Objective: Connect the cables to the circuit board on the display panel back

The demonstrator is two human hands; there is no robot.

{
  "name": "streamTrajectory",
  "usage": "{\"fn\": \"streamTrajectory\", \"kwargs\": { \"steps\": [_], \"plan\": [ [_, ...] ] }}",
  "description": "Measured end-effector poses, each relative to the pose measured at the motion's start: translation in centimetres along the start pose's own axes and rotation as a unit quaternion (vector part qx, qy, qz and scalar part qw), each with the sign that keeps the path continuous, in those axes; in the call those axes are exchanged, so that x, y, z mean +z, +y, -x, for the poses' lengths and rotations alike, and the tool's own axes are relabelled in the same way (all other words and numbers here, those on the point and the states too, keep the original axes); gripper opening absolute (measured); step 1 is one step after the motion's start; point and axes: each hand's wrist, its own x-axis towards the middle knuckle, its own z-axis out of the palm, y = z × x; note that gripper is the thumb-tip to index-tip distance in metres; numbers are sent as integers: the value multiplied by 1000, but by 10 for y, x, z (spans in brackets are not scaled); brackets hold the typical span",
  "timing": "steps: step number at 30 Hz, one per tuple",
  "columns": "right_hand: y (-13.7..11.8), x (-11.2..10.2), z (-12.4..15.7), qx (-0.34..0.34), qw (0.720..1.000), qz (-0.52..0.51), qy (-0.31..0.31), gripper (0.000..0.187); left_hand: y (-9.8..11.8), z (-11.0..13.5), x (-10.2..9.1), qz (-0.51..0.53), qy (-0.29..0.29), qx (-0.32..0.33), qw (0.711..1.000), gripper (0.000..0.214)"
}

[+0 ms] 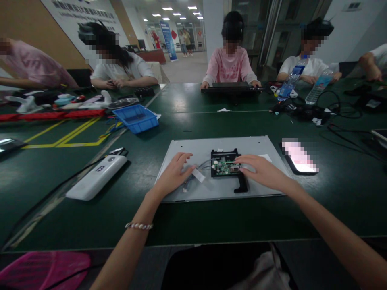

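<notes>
A flat grey metal panel (193, 147) lies on the table in front of me. On it sits a green circuit board (223, 167) in a black bracket (242, 184), which has an arm reaching toward me. Grey cables (204, 164) run from the board's left side, and a white label (198, 175) hangs on them. My left hand (175, 173) is over the panel's left part, fingers apart, its thumb tip close to the label. My right hand (261, 171) reaches the board's right end, fingers spread, fingertips at its edge; whether they press on it is unclear.
A white power bank (98, 177) with a cable lies left, a phone (299, 157) right of the panel. Farther off stand a blue basket (137, 118) and water bottles (290, 82). Several people sit around the table, one opposite holding a dark flat panel (232, 89).
</notes>
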Motion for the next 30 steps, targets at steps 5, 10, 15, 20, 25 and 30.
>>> {"fn": "streamTrajectory", "kwargs": {
  "steps": [5, 10, 15, 20, 25, 30],
  "plan": [
    [46, 0, 1, 88, 995, -35, -26, 23, 5, -1, 1, -9, -33, 33, 999, 34],
    [54, 10, 1, 116, 992, -44, -18, 24, 13, 0, -1, 23, -87, 67, 994, 38],
    [57, 17, 2, 117, 991, -68, 13, 11, 16, -1, -2, 56, -129, 81, 987, 24],
    [61, 12, 3, 160, 979, -118, 48, 11, 15, -4, 0, 70, -124, 65, 988, 10],
    [81, -4, 13, 225, 966, -5, 125, 18, 19, -4, -2, 76, -134, 72, 985, 14],
    [102, -11, 23, 247, 955, 80, 141, 23, 21, -2, -4, 70, -151, 91, 982, 19]
  ]
}}
